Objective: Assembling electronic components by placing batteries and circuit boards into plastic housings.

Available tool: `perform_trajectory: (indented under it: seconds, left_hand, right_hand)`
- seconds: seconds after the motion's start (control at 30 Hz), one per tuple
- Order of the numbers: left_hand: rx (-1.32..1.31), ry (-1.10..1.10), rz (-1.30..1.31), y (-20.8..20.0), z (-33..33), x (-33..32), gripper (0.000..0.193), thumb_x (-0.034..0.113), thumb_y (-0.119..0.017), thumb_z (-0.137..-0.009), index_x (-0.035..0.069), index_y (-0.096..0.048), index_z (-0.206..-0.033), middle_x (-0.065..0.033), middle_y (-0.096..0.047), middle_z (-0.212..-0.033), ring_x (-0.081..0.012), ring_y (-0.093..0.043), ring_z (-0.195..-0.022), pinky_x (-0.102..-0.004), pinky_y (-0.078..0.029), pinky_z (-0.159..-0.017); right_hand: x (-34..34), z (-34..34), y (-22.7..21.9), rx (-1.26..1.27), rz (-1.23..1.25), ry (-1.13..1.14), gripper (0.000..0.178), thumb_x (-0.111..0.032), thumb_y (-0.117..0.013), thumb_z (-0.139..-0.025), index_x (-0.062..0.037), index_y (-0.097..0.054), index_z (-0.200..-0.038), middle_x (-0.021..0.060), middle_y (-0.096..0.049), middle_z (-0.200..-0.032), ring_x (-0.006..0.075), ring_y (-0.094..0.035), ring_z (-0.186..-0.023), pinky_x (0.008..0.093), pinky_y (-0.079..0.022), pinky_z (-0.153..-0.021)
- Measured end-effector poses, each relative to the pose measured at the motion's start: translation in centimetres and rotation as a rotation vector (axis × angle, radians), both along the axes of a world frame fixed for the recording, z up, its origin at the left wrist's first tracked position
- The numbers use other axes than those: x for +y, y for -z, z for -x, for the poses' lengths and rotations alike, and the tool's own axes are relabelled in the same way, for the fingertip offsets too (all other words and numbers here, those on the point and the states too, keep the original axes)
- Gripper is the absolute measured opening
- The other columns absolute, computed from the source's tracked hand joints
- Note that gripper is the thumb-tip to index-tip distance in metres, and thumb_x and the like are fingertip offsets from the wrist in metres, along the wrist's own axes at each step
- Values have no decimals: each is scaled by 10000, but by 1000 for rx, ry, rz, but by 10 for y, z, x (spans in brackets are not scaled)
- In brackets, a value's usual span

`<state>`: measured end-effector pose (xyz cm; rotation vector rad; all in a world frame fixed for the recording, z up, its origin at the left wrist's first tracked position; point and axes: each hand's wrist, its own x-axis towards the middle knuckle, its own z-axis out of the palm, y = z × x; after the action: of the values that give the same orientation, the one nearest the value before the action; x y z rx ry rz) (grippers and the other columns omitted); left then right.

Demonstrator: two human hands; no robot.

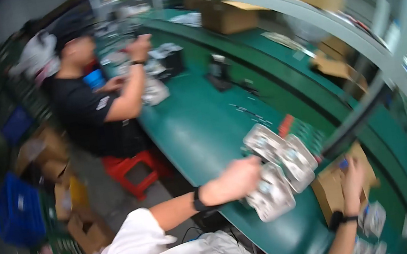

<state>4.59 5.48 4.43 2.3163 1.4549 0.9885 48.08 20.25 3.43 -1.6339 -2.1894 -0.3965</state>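
Observation:
Three silver metal housings lie grouped on the green bench: a far one (pixel 261 138), a right one (pixel 300 162) and a near one (pixel 275 201). My left hand (pixel 239 176), with a black band at its wrist, is closed beside and above the near housing. Motion blur hides what its fingers hold, if anything. My right hand (pixel 355 181) is over an open cardboard box (pixel 329 193) at the right, fingers curled in. A small blue piece (pixel 343 164) shows at its fingertips; its kind is too blurred to tell.
Green boards (pixel 306 135) lie behind the housings. Clear plastic bags (pixel 372 220) sit near my right wrist. A grey shelf frame (pixel 301 6) crosses above the bench (pixel 188 129). At the far left a co-worker (pixel 90 98) works, by a red stool (pixel 137 175).

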Motion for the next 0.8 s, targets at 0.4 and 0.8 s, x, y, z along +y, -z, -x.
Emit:
perform_trajectory:
  seconds: [0.4, 0.8]
  left_hand:
    - [65, 640, -102, 58, -168, 5, 188, 194, -692, -708, 6, -692, -710, -224, -654, -693, -439, -684, -683, -511, -534, -582]
    - [-32, 568, 428, 46, -166, 20, 168, 72, -724, -891, 47, -801, -1038, -128, -693, -1004, -367, -707, -914, -456, -575, -795]
  right_hand:
    - [-42, 9, -31, 343, 83, -193, 192, 41, -650, -904, -13, -754, -1056, 186, -677, -1077, 413, -674, -992, 479, -543, -847]
    - [-238, 58, -53, 480, 524, -294, 280, 38, -711, -893, -43, -751, -1158, 133, -736, -1067, 342, -707, -920, 414, -584, -801]
